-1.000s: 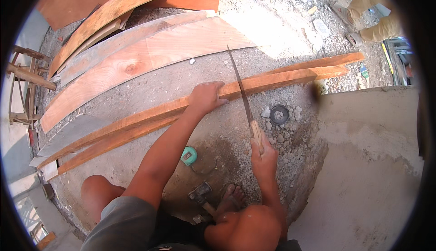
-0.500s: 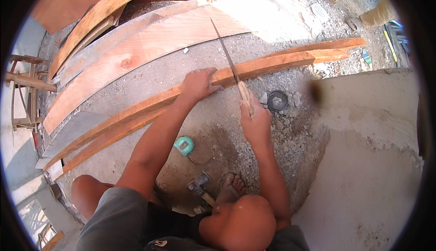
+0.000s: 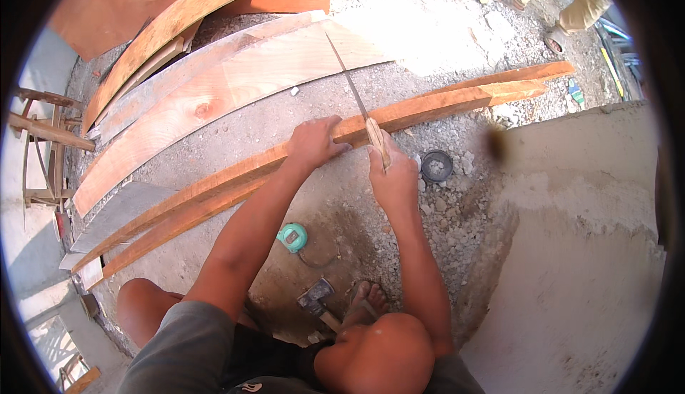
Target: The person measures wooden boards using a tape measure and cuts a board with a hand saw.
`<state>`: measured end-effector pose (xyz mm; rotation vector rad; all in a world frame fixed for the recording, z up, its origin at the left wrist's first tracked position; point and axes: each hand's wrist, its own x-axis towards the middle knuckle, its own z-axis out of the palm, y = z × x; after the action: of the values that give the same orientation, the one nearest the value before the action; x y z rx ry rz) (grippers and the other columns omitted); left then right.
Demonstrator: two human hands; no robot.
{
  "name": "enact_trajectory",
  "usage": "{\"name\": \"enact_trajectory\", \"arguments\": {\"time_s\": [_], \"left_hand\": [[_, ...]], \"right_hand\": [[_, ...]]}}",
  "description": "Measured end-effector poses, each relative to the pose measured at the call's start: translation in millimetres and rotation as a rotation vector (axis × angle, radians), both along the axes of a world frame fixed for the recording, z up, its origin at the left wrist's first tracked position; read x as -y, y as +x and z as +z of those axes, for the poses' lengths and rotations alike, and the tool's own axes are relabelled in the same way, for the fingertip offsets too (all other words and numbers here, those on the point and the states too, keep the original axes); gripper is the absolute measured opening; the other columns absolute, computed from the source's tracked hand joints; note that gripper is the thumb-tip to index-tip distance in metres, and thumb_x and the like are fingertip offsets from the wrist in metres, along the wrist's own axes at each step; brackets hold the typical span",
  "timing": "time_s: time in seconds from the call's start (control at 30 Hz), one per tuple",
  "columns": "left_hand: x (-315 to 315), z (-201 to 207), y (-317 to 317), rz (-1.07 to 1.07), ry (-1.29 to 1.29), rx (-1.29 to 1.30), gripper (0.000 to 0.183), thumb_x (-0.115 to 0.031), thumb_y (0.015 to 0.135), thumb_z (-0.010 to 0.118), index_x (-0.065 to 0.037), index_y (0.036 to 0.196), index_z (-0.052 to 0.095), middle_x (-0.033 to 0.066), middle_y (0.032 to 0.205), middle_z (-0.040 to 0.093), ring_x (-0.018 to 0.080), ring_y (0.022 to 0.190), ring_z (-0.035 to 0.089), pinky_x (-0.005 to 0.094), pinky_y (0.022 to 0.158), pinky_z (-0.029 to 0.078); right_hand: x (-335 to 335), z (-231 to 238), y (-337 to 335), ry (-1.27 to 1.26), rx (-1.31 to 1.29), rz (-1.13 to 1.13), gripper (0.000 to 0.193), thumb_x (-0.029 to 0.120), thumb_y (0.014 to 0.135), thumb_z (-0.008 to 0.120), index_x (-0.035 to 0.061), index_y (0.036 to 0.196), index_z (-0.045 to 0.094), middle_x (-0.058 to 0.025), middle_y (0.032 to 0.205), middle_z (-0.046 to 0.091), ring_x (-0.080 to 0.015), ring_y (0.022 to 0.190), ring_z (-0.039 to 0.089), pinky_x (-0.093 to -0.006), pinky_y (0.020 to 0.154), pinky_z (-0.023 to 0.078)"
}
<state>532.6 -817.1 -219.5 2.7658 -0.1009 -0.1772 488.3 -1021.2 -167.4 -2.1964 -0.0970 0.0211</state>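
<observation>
Two long orange-brown timber beams lie side by side across the ground in front of me. My left hand (image 3: 314, 142) is closed over the nearer wooden beam (image 3: 435, 109), its fingers wrapped over the top edge. Just right of it, my right hand (image 3: 394, 176) grips the pale wooden handle of a handsaw (image 3: 357, 94). The saw's narrow blade crosses the beam and points away to the far left. How deep the teeth sit in the wood I cannot tell. The second beam (image 3: 510, 74) shows behind at the right end and nearer me at the left.
A teal tape measure (image 3: 292, 238) and a hammer (image 3: 317, 294) lie near my foot. A black ring-shaped thing (image 3: 437, 166) rests on gravel. Plywood strips (image 3: 207, 101) lie beyond the beams. A concrete wall (image 3: 578, 251) rises at right; another person's legs (image 3: 581, 12) stand far right.
My right hand has pushed the saw forward, so its handle is now closer to the beam. My left hand keeps its hold. The whole view has shifted slightly.
</observation>
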Motion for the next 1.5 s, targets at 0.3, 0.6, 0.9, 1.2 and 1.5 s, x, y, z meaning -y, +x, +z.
{"name": "enact_trajectory", "arguments": {"time_s": [0.3,0.6,0.9,1.2,1.5], "left_hand": [[-3,14,-6,0.02,-0.003,-0.121,0.07,-0.054,0.078,0.084,-0.012,0.131,0.066,0.0171,0.108,0.075,0.0375,0.1,0.072,0.048,0.089,0.057],[5,5,0,0.012,-0.007,-0.046,0.071,-0.053,0.077,0.085,-0.011,0.131,0.067,0.0188,0.104,0.075,0.0388,0.1,0.072,0.0485,0.088,0.057],[-5,7,-3,0.007,-0.028,-0.085,0.069,-0.054,0.077,0.084,-0.014,0.131,0.068,0.0175,0.106,0.075,0.0376,0.104,0.071,0.0487,0.09,0.056],[5,6,-9,0.028,-0.001,-0.065,0.071,-0.055,0.077,0.084,-0.012,0.131,0.067,0.0187,0.107,0.075,0.0371,0.105,0.071,0.0476,0.09,0.056],[-5,13,-5,0.023,0.048,-0.142,0.065,-0.052,0.079,0.083,-0.015,0.129,0.066,0.0155,0.11,0.075,0.0348,0.105,0.071,0.0484,0.09,0.057]], "right_hand": [[86,49,-184,0.058,-0.282,-0.121,0.047,0.013,0.098,0.065,-0.001,0.143,0.06,-0.0211,0.104,0.077,-0.0131,0.083,0.073,-0.0328,0.076,0.056],[8,0,4,-0.118,0.056,0.031,0.043,0.027,0.101,0.061,0.006,0.138,0.063,-0.0307,0.083,0.068,-0.0494,0.079,0.069,-0.0529,0.07,0.055],[95,47,-197,0.013,-0.333,-0.147,0.049,0.019,0.098,0.064,0.0032,0.145,0.059,-0.027,0.108,0.074,-0.0274,0.088,0.079,-0.0383,0.078,0.06],[10,13,-15,-0.078,-0.114,-0.014,0.047,0.023,0.098,0.06,0.0016,0.14,0.061,-0.0321,0.093,0.07,-0.0506,0.088,0.068,-0.0519,0.079,0.055],[84,61,-187,0.052,-0.326,-0.116,0.048,0.019,0.099,0.06,0.0003,0.143,0.06,-0.0285,0.121,0.071,-0.0382,0.097,0.076,-0.0398,0.083,0.06]]}}
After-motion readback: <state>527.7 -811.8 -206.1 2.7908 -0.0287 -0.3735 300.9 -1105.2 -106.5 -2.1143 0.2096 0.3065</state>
